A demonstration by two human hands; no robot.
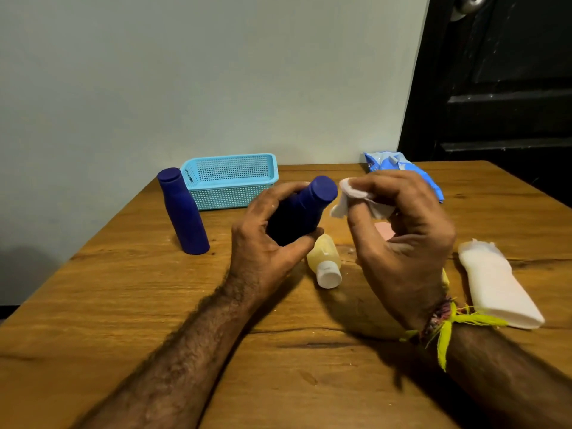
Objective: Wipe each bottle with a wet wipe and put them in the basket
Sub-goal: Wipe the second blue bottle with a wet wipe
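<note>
Two hands at mid-table: left hand [266, 239] grips the blue bottle [301, 209]; right hand [402, 230] pinches the wet wipe [356, 196]. Wiping under way; the basket [229, 181] at the far edge likely follows.

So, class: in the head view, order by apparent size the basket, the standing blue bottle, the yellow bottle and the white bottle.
1. Basket, though farthest away.
2. White bottle and standing blue bottle: too alike, and the white one is nearer, so unranked.
3. Yellow bottle, partly hidden by the left hand.
</note>
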